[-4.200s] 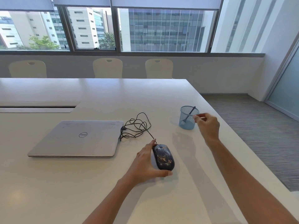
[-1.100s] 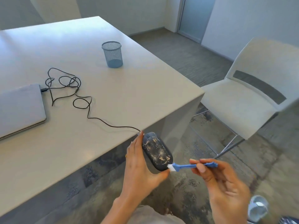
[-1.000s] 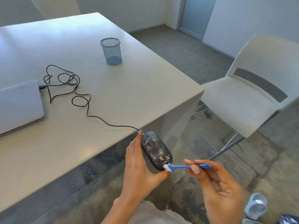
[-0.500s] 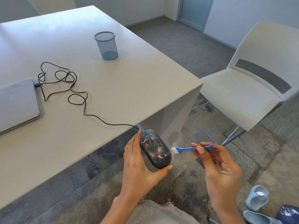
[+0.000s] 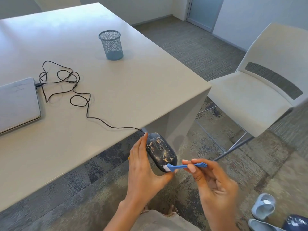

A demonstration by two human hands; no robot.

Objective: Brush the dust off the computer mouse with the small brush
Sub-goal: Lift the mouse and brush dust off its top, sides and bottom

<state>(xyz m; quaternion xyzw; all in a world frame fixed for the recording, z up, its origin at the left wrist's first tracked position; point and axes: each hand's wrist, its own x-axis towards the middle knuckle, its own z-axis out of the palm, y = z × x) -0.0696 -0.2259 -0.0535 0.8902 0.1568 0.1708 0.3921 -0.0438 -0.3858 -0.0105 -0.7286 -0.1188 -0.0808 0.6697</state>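
A dark computer mouse (image 5: 160,150) speckled with pale dust hangs off the table's near edge, over the carpet. My left hand (image 5: 144,165) grips it from the left and underneath. Its black cable (image 5: 78,97) runs back across the table in loops to the laptop (image 5: 16,104). My right hand (image 5: 215,185) pinches the handle of a small blue brush (image 5: 183,167). The brush's white bristles touch the mouse's near, lower end.
A blue mesh pen cup (image 5: 111,45) stands on the white table (image 5: 133,90). A white chair (image 5: 260,84) sits to the right of the table corner. Pale slippers (image 5: 263,206) lie on the carpet at the lower right.
Half a second ago the brush was at the mouse's right side; its bristles now rest at the near end. The mouse has stayed in my left hand off the table edge.
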